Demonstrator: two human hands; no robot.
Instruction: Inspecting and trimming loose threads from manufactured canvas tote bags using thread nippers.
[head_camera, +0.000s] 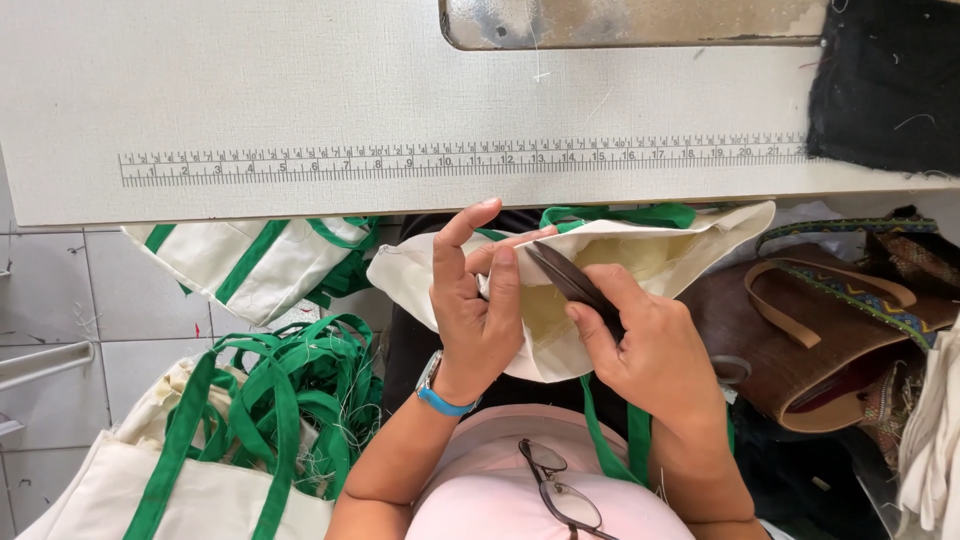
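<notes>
A cream cloth bag (640, 262) with green straps lies across my lap, just below the table's front edge. My left hand (472, 305) pinches a fold of its fabric between thumb and fingers; a blue-banded watch sits on that wrist. My right hand (650, 345) grips a pair of small dark thread snips (568, 280), their tip resting at the pinched fabric. A green strap (610, 445) hangs down under my right wrist.
A white work table (300, 90) with a printed ruler strip (460, 160) fills the top; a metal machine bed (630, 22) and black cloth (885, 80) sit at its back. Piled cream-and-green bags (250, 420) lie left, a brown leather bag (810, 340) right. Glasses (560, 490) hang on my shirt.
</notes>
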